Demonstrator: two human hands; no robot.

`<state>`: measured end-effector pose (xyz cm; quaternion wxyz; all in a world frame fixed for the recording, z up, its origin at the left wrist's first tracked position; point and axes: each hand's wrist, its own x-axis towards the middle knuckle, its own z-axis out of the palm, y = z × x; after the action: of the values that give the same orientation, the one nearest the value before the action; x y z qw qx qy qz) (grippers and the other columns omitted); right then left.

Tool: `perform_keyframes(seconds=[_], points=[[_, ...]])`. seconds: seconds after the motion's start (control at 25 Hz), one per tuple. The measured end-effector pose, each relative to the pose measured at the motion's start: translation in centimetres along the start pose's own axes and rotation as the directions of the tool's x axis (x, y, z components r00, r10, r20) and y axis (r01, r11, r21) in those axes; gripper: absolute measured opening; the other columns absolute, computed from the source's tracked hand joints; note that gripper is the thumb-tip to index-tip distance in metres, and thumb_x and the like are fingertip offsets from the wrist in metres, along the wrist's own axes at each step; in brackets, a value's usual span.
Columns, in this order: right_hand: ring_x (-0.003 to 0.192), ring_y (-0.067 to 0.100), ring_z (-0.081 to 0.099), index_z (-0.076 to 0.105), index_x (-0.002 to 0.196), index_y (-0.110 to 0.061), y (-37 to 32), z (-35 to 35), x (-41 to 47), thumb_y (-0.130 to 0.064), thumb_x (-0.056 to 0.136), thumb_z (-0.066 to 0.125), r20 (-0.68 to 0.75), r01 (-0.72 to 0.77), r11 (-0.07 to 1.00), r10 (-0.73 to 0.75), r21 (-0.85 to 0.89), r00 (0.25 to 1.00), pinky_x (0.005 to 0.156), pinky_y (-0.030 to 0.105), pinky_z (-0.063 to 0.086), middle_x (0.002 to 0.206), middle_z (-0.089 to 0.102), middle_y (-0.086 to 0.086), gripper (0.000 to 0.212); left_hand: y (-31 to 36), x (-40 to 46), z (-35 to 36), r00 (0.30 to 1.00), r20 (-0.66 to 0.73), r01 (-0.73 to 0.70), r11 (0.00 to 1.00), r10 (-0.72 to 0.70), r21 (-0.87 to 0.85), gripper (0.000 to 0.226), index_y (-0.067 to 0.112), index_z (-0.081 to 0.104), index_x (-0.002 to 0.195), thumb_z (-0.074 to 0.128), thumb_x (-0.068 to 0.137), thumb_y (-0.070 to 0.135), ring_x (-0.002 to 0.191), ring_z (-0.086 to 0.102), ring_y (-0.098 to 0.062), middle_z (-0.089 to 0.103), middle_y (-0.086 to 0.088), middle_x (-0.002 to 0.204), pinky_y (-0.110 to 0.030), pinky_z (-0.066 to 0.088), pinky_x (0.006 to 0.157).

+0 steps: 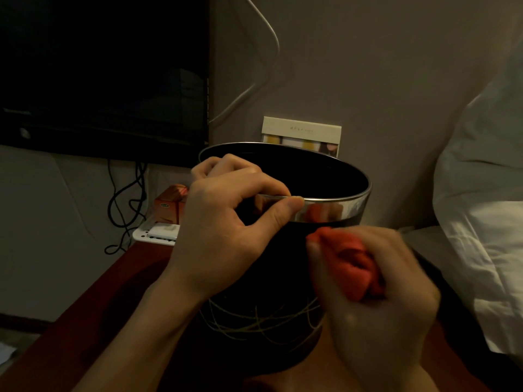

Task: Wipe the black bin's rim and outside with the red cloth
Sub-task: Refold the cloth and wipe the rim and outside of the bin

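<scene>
Black bin (271,267): stands upright at the centre of the view on a reddish-brown counter (93,315); pale scribbled lines cross its lower wall, and a shiny metal band (336,209) circles the top.
Left hand (226,222): at 9 o'clock of the bin's mouth, fingers (240,165) curled over the rim into the opening, thumb pressed on the outside of the metal band — grasping the rim.
Right hand (376,301): at about 4 o'clock of the bin, blurred, fingers clenched around a bunched red cloth (351,264).
Red cloth: pressed against the bin's outer wall just below the metal band, on the near right side.
Behind the bin: at 12 o'clock a pale card (301,134) leans on the wall; at 10 o'clock an orange box (169,205) and a white tray (155,233) sit near dark cables (124,199).
Upper left: a dark screen (102,75).
Right edge: white bedding (481,193) — at 3 o'clock.
</scene>
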<state>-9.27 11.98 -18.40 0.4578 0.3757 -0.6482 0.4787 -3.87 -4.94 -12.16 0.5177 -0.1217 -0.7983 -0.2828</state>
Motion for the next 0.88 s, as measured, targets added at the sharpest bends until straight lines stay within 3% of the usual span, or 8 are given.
perform_keyframes(seconds=[0.12,0.32,0.56,0.72,0.88], points=[[0.089,0.002,0.062,0.077,0.098,-0.007,-0.4,0.4,-0.6,-0.026,0.087,0.080,0.082,0.046,0.999,-0.045,-0.019,0.996,0.085,0.009,0.045,0.096,0.069,0.000,0.022,0.1,0.0,0.0,1.000,0.002,-0.004,1.000,0.004,-0.001,0.008,0.034,0.063,0.080,0.063,0.080,0.042,0.089,0.054,0.001,0.059,0.018,0.079,-0.032,0.031,0.095],[0.084,0.007,0.062,0.068,0.097,-0.017,0.6,-1.1,1.1,-0.031,0.094,0.073,-0.064,-0.069,0.997,0.066,-0.046,0.996,0.080,0.014,0.044,0.091,0.066,-0.001,0.015,-0.2,0.1,0.0,1.000,0.009,-0.010,1.000,0.010,0.004,0.007,0.033,0.063,0.081,0.065,0.081,0.039,0.090,0.054,-0.001,0.058,0.020,0.079,-0.034,0.032,0.096],[0.088,0.001,0.063,0.076,0.096,-0.008,-0.4,0.5,-0.6,-0.027,0.088,0.078,0.079,0.028,1.000,-0.029,0.011,0.996,0.083,0.009,0.046,0.095,0.070,-0.001,0.021,0.0,0.0,0.0,1.000,0.009,-0.004,1.000,0.004,-0.001,0.007,0.034,0.062,0.081,0.062,0.081,0.042,0.089,0.053,0.003,0.058,0.019,0.080,-0.034,0.033,0.094],[0.091,0.002,0.065,0.070,0.098,-0.014,0.4,-0.2,0.1,-0.029,0.090,0.076,-0.005,-0.003,1.000,0.003,0.028,1.000,0.083,0.010,0.045,0.095,0.067,-0.005,0.018,0.1,-0.1,0.0,1.000,0.018,-0.006,1.000,0.006,0.007,0.007,0.035,0.061,0.082,0.061,0.082,0.042,0.090,0.052,0.004,0.058,0.018,0.080,-0.030,0.031,0.094],[0.088,0.005,0.066,0.071,0.097,-0.010,0.2,0.2,-0.2,-0.030,0.091,0.074,-0.027,-0.038,0.999,0.039,0.033,0.999,0.082,0.012,0.046,0.094,0.069,-0.002,0.021,-0.1,0.0,-0.1,1.000,0.014,-0.006,1.000,0.005,0.012,0.006,0.033,0.063,0.081,0.063,0.082,0.039,0.090,0.053,0.002,0.059,0.016,0.079,-0.028,0.030,0.095]])
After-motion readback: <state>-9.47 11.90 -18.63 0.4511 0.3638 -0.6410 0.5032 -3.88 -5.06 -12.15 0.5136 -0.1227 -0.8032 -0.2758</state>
